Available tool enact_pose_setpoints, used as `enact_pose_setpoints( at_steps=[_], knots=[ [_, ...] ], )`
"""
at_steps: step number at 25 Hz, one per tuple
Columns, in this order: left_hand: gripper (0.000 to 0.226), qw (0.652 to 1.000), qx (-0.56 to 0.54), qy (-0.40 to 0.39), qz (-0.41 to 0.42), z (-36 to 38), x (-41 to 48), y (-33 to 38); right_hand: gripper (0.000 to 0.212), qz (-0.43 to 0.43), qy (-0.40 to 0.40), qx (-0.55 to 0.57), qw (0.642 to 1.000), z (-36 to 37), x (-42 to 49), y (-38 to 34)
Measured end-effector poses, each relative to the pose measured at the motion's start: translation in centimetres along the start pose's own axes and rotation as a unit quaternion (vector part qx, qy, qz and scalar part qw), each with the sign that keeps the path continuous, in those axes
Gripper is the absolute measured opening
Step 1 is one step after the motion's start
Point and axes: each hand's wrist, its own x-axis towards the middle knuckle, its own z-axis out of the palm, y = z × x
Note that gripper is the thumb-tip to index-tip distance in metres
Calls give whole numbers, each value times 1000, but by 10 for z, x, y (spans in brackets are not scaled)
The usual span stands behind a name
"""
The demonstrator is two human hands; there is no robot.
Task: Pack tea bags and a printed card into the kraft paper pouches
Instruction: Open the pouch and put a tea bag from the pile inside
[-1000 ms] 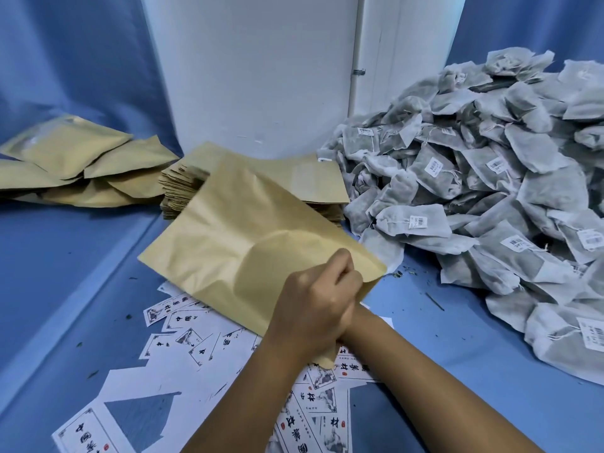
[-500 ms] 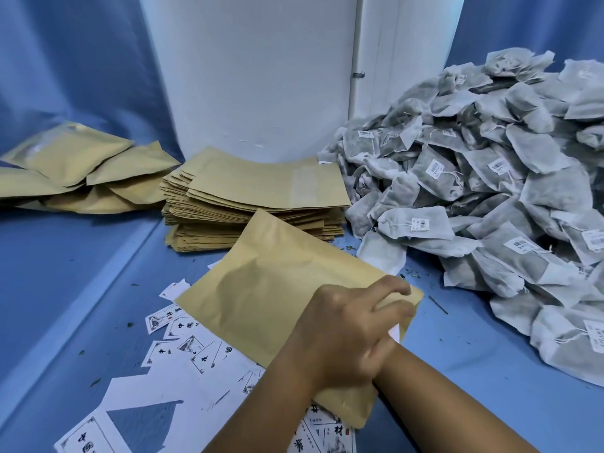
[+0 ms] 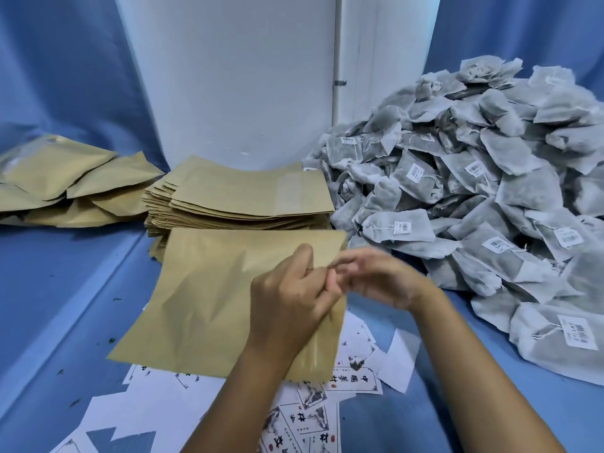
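A flat kraft paper pouch [image 3: 209,299] lies in front of me over scattered printed cards [image 3: 353,382]. My left hand [image 3: 291,305] pinches the pouch's right edge, its open mouth, near the upper corner. My right hand [image 3: 376,279] is blurred and meets the left hand at that same edge, fingers at the paper. A big heap of grey tea bags [image 3: 483,204] with barcode tags fills the right side. Behind the pouch stands a stack of flat pouches [image 3: 248,194].
Several filled, puffy pouches [image 3: 72,184] lie at the far left on the blue cloth [image 3: 58,289]. A white wall panel [image 3: 235,76] stands behind the stack. Small green crumbs dot the cloth at the left.
The pouch has come down from a raised tilt to lie flat over the cards. My right hand has come out from under the left arm to the pouch's mouth edge.
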Motion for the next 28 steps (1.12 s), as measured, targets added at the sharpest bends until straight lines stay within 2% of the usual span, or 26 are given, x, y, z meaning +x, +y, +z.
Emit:
enact_pose_setpoints(
  at_steps=[1, 2, 3, 4, 5, 6, 7, 9, 12, 14, 15, 16, 18, 19, 21, 23, 26, 27, 28],
  knots=[
    [33, 1000, 4, 0, -27, 4, -1, -2, 21, -37, 34, -19, 999, -6, 1, 0],
    [34, 999, -1, -10, -53, 11, -2, -2, 20, -80, 134, -94, 983, -15, 2, 2],
    [35, 997, -9, -31, -74, 18, -4, 0, 20, -107, 249, -214, 938, -26, 4, 9],
    [35, 994, -13, -57, -89, 25, -6, 1, 21, -104, 343, -364, 860, -35, 6, 13],
    [36, 991, -13, -82, -105, 31, -8, 1, 28, -68, 380, -483, 786, -42, 10, 18],
    [36, 987, -17, -96, -126, 35, -8, -1, 48, 1, 380, -567, 731, -47, 12, 24],
    [36, 984, -26, -97, -150, 38, -8, -3, 70, 62, 377, -603, 700, -55, 15, 33],
    [34, 977, -48, -85, -187, 42, -6, -9, 101, 146, 373, -617, 677, -66, 21, 39],
    [36, 977, -78, -74, -185, 47, -10, -10, 120, 228, 333, -607, 685, -77, 30, 38],
    [38, 978, -91, -57, -178, 46, -10, -9, 126, 293, 308, -611, 668, -78, 35, 36],
    [38, 978, -100, -46, -178, 44, -9, -10, 122, 307, 310, -615, 657, -77, 36, 35],
    [36, 977, -109, -37, -179, 42, -8, -11, 107, 300, 323, -626, 643, -76, 36, 35],
    [34, 976, -119, -27, -179, 41, -8, -11, 56, 238, 360, -653, 622, -73, 33, 34],
    [35, 976, -120, -28, -179, 41, -9, -10, 42, 218, 370, -652, 625, -71, 31, 33],
    [36, 976, -119, -30, -177, 41, -11, -9, 32, 208, 378, -622, 653, -69, 26, 32],
    [34, 976, -118, -22, -184, 41, -10, -9, 29, 182, 407, -526, 724, -67, 21, 27],
    [34, 973, -125, -23, -195, 41, -10, -12, 11, 41, 449, -332, 829, -53, 7, 10],
    [36, 972, -125, -32, -194, 43, -11, -11, 3, -12, 418, -218, 882, -45, 0, 1],
    [38, 972, -123, -38, -194, 44, -12, -11, 10, -62, 348, -82, 932, -37, -7, -9]
  ],
)
